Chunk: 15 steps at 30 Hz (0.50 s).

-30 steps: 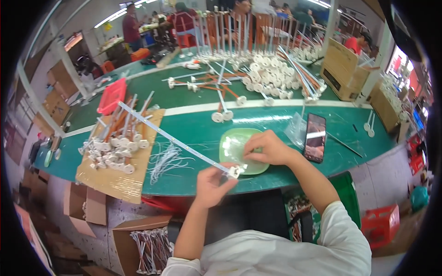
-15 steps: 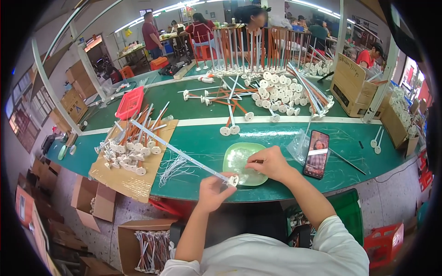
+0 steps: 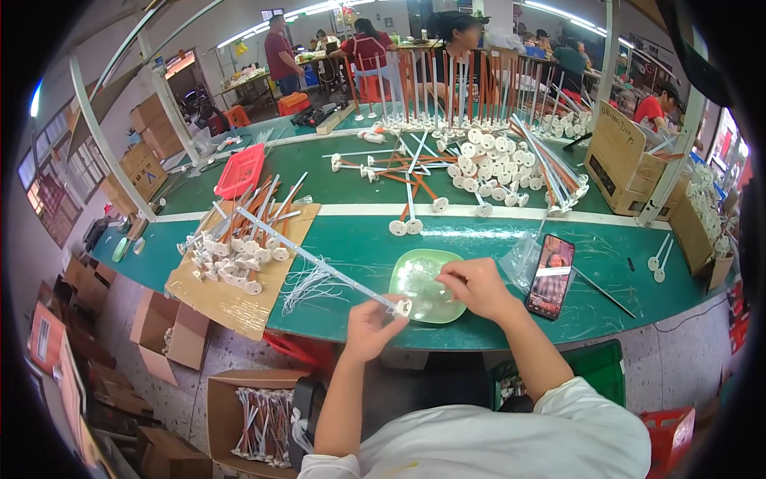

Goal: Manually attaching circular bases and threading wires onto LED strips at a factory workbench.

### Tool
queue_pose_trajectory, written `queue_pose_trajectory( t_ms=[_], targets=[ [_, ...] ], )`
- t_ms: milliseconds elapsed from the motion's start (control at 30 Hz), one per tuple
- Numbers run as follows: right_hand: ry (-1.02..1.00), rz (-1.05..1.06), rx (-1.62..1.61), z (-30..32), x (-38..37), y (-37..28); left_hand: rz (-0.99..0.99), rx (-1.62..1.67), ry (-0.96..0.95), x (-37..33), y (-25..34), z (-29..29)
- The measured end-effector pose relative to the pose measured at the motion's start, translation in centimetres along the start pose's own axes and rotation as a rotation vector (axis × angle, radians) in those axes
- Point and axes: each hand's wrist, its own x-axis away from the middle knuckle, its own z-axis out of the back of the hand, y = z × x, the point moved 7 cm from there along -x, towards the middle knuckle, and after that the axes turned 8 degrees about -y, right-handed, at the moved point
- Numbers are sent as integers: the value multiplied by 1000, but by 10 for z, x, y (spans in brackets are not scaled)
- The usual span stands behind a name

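My left hand [image 3: 369, 329] is closed around the near end of a long flat silver strip [image 3: 319, 263]. A white round disc-shaped base [image 3: 403, 307] sits at that end, by my thumb and fingertips. The strip slants away to the upper left, over the heap on the cardboard. My right hand [image 3: 487, 291] hangs over a light green dish [image 3: 431, 254] that holds small clear pieces. Its thumb and forefinger are pinched together above the dish; whatever is between them is too small to make out.
White-based strips lie heaped on a cardboard sheet [image 3: 239, 307], beside loose white ties [image 3: 311, 287]. A lit phone [image 3: 550, 275] lies right of the dish, near a thin dark rod [image 3: 604, 292]. More discs [image 3: 495, 164] cover the far bench. Several people work beyond.
The view has shifted a little, so the bench sits further right. My right fingertips have moved slightly right over the dish. The left hand still holds the strip.
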Motion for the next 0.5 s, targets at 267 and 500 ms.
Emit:
queue_pose_trajectory(
  t_ms=[267, 500],
  targets=[
    [-13, -211, -82, 3, -13, 20, 27, -108, -54, -5, -3, 0],
    [-227, -317, -41, -17, -23, 12, -22, -178, -84, -3, 2, 2]
  ],
)
